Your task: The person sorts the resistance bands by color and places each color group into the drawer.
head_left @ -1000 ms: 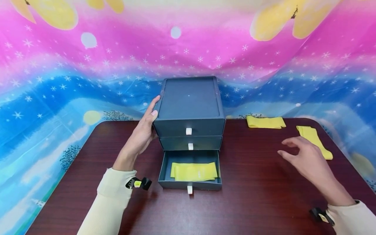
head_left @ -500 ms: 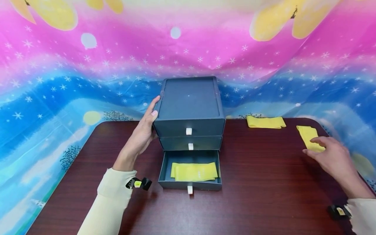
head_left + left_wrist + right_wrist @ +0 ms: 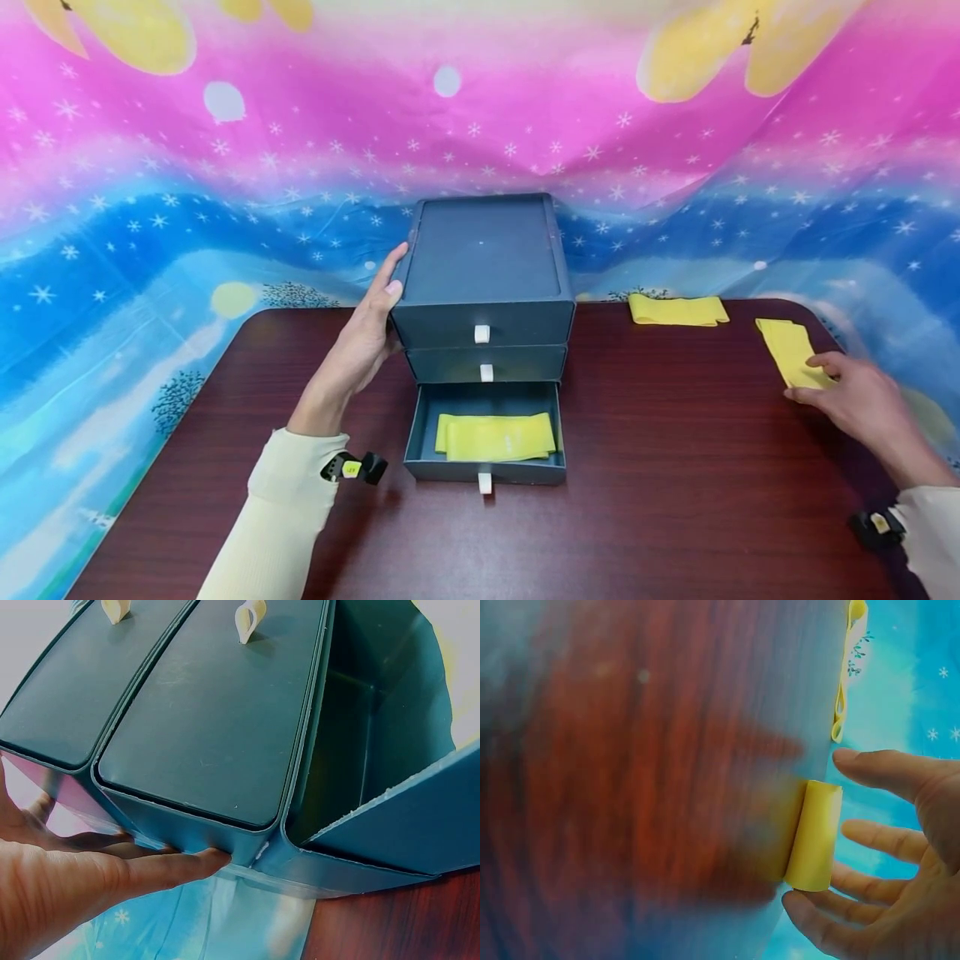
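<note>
A dark blue-grey drawer box [image 3: 483,250] with three drawers stands on the table. My left hand [image 3: 354,348] rests against its left side, fingers extended; the left wrist view shows the thumb along the side wall. The bottom drawer [image 3: 485,473] is pulled out and holds a folded yellow exercise band [image 3: 498,437]. At the right, my right hand [image 3: 862,398] is around the near end of another folded yellow exercise band [image 3: 791,354]. In the right wrist view, thumb and fingers are spread about that band [image 3: 816,836], with a gap between the thumb and it.
A third folded yellow band [image 3: 678,311] lies along the table's back edge, right of the box. The upper two drawers [image 3: 525,329] are closed, each with a white pull tab. A patterned cloth [image 3: 480,142] hangs right behind the dark red table [image 3: 645,500].
My right hand has moved right and come to the near end of the right-hand exercise band. The left hand, the box and the bands have stayed in place.
</note>
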`<move>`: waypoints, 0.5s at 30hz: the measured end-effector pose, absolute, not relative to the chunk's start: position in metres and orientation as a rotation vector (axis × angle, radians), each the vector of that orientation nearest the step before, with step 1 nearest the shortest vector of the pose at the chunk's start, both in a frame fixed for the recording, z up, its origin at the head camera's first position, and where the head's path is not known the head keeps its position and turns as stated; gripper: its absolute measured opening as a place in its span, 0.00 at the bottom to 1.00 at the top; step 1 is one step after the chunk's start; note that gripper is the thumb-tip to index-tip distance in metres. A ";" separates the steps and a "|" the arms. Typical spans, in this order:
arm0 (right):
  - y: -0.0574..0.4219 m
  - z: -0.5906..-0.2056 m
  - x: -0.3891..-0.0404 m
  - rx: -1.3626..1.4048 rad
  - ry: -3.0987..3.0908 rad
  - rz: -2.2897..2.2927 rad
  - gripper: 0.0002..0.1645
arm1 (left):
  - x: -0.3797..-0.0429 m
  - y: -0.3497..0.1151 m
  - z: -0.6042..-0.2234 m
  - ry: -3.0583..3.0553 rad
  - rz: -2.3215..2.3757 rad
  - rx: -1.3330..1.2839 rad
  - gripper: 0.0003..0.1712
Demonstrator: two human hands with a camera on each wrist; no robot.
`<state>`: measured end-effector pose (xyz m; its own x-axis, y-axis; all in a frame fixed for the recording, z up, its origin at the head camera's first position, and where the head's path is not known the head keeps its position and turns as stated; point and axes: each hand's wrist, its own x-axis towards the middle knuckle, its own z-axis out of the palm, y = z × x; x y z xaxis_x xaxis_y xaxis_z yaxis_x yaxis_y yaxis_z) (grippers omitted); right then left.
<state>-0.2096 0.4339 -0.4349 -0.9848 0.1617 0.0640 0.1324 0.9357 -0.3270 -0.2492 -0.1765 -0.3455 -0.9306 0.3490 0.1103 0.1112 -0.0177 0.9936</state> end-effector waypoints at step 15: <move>0.438 -0.434 -0.209 -0.322 -3.051 0.448 0.38 | -0.248 -0.176 -0.344 2.072 2.070 0.497 0.33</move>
<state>-0.2087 0.4382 -0.4339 -0.9776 0.2102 0.0100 0.1985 0.9367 -0.2884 -0.2484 -0.1762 -0.3445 -0.9299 0.3503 0.1123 0.1127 -0.0194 0.9934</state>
